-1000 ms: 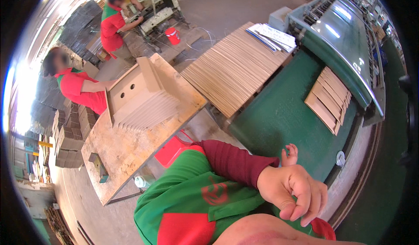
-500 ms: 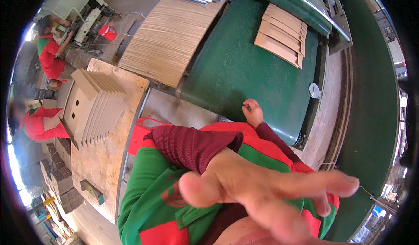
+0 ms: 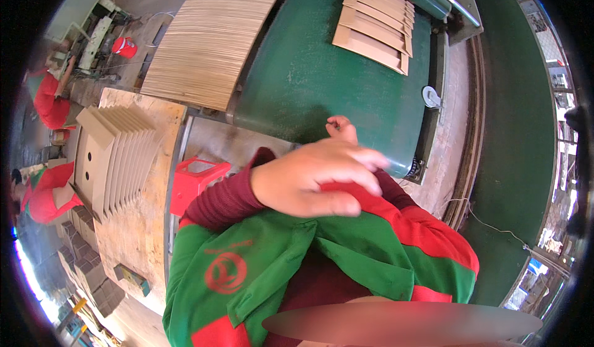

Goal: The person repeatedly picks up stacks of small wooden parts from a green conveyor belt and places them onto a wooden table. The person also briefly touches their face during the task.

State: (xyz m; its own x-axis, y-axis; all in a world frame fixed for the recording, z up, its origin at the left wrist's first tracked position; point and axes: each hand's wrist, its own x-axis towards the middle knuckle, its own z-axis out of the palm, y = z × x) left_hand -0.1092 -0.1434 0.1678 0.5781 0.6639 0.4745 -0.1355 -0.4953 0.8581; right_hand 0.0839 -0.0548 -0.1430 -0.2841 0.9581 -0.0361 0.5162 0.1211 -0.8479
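Head view: my left grip [image 3: 303, 180] is empty, fingers loosely spread. Beyond it, my right grip [image 3: 342, 129] is curled; I cannot tell whether it holds anything. Overlapping cardboard pieces [image 3: 375, 30] lie farther off on the green belt [image 3: 291, 81]. Leftward, a worktop [image 3: 127, 245] carries stacked cardboard [image 3: 117, 161].

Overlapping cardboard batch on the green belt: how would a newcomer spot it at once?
Find the wide green conveyor belt. Toward its far right lies the cardboard batch. Unlike the long, tightly packed cardboard stack at the belt's left, its brown pieces overlap like shingles.
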